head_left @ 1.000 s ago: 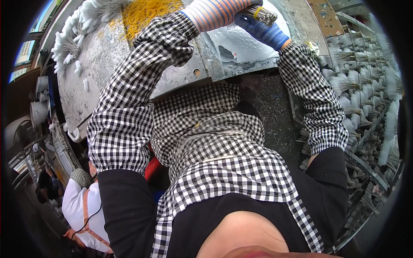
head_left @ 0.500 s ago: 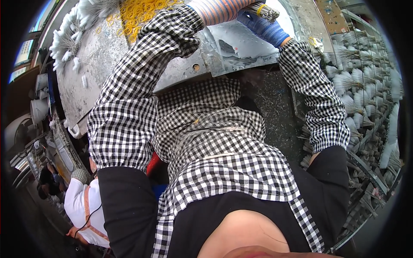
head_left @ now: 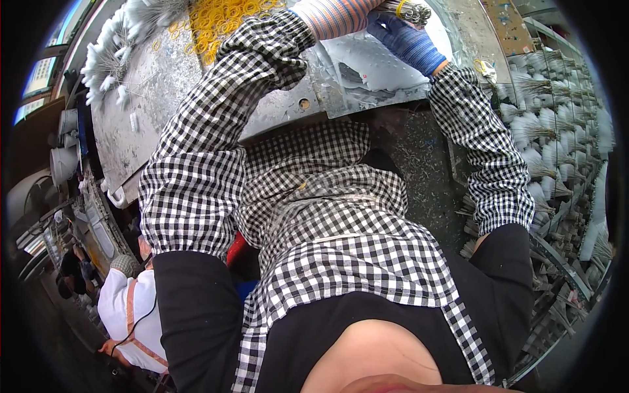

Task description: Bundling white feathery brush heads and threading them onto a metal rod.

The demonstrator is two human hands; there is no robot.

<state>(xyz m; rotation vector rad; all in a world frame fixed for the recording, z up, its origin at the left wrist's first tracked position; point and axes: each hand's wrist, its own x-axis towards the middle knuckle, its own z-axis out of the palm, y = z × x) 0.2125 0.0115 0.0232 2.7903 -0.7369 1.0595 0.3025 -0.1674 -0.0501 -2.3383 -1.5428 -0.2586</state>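
Observation:
At the top edge, a bundle of thin metal wire stems (head_left: 415, 14) is bound by a yellow rubber band (head_left: 399, 8). My left hand (head_left: 333, 17), in an orange, white and blue striped glove, is closed around the bundle's left part; its fingers are partly cut off by the picture edge. My right hand (head_left: 411, 44), in a blue knitted glove, bends in from the right just under the bundle, its fingers closed against it and partly hidden. Below both hands lies a pale sheet (head_left: 393, 69) on the metal worktable (head_left: 272, 108).
Many yellow rubber bands (head_left: 219, 23) lie in a heap left of my left hand. White-bristled wire brushes (head_left: 108, 52) are piled at the table's far left. More brushes fill a rack (head_left: 557, 141) on the right. Another person (head_left: 134, 314) is at lower left.
The whole view has shifted slightly, so the scene sits a little lower and farther right. Both hands stay at the wire bundle, with only small movement of the right fingers.

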